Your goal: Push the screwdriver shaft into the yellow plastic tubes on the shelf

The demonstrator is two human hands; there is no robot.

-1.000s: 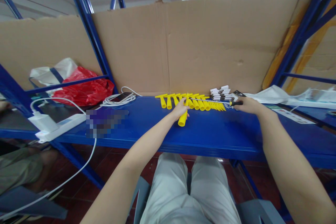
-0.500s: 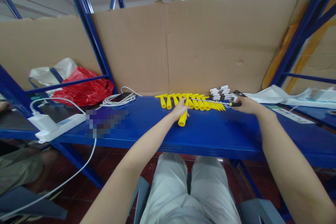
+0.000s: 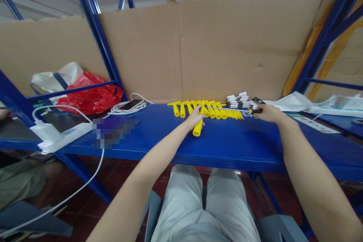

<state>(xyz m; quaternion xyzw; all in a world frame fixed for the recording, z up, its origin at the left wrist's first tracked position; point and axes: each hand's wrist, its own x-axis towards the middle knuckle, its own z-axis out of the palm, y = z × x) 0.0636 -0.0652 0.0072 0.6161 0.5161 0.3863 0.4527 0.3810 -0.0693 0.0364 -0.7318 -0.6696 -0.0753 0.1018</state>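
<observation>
My left hand point(image 3: 195, 117) is closed around a yellow T-shaped plastic handle point(image 3: 197, 127), its round hollow end pointing toward me. In my right hand point(image 3: 268, 113) is a long thin screwdriver point(image 3: 235, 109) with a black and yellow grip. The shaft lies almost level, and its tip reaches the held handle's crosspiece near my left fingers; exact contact is too small to make out. Behind my hands, several more yellow T-shaped handles point(image 3: 182, 110) lie in a row. To their right are thin yellow pieces point(image 3: 235, 114), and a pile of white-and-black pieces point(image 3: 237, 100) lies behind these.
The blue table point(image 3: 227, 147) backs onto a cardboard wall point(image 3: 227, 45). Leftward are a phone point(image 3: 132, 104) with a coiled white cable, a power strip point(image 3: 68, 137) and a red plastic bag point(image 3: 90, 92). A printed sheet point(image 3: 314, 124) lies at right. Part of another person shows at far left.
My right hand and the screwdriver grip have shifted very slightly to the right. My left hand and the yellow handle stay in place.
</observation>
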